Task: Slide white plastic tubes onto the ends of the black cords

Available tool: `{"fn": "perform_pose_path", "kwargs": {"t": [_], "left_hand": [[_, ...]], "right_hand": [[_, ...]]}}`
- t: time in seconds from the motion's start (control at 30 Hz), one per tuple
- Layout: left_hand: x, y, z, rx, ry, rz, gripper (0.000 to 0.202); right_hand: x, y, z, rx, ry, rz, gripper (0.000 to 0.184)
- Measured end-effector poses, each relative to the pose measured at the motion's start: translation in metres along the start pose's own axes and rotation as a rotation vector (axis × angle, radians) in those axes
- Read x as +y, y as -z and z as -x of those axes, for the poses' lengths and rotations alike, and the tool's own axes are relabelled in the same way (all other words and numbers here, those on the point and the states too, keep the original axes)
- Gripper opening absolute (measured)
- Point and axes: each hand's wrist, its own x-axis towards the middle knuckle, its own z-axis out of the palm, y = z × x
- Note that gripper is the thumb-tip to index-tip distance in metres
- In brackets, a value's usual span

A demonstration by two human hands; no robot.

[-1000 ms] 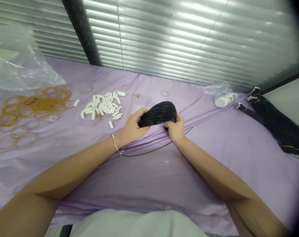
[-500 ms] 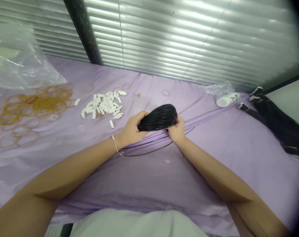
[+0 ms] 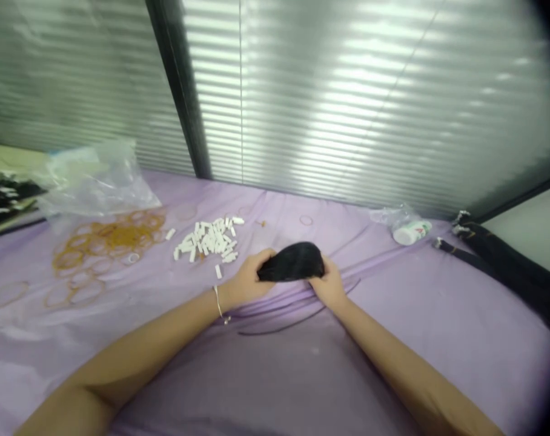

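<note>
A thick bundle of thin black wires (image 3: 293,261), bent over in a loop, is held between both hands above the purple cloth. My left hand (image 3: 249,278) is closed round its left end, and a bracelet hangs at that wrist. At the other end my right hand (image 3: 328,282) grips the bundle. One loose black wire (image 3: 286,328) curves over the cloth below the hands. A heap of small white plastic pieces (image 3: 211,237) lies to the left of my left hand. Motion blurs the single strands.
Yellow rubber bands (image 3: 115,236) spread at the left, with a clear plastic bag (image 3: 102,181) behind them. A white bottle (image 3: 410,232) lies back right, near tied black bundles (image 3: 506,260). Blinds (image 3: 347,109) rise behind the purple cloth (image 3: 415,321).
The view has tilted up and turned left, so everything sits lower in the picture. Black things with white ends now show at the far left. Both hands keep hold of the wire bundle.
</note>
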Motion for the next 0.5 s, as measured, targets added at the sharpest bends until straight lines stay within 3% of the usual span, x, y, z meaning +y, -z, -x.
{"fn": "perform_pose_path", "kwargs": {"t": [0.17, 0.27, 0.37, 0.5], "left_hand": [[0.023, 0.025, -0.012, -0.001, 0.12, -0.089, 0.013], [0.03, 0.043, -0.019, -0.094, 0.261, -0.109, 0.025], [0.025, 0.054, -0.023, -0.23, 0.377, -0.106, 0.032], [0.011, 0.055, -0.023, -0.323, 0.472, -0.09, 0.031]], "right_hand": [[-0.029, 0.035, -0.013, -0.026, -0.019, 0.112, 0.015], [-0.04, 0.063, -0.018, -0.094, -0.093, 0.187, 0.026], [-0.042, 0.083, -0.02, -0.24, -0.17, 0.211, 0.033], [-0.032, 0.09, -0.021, -0.367, -0.239, 0.228, 0.018]]}}
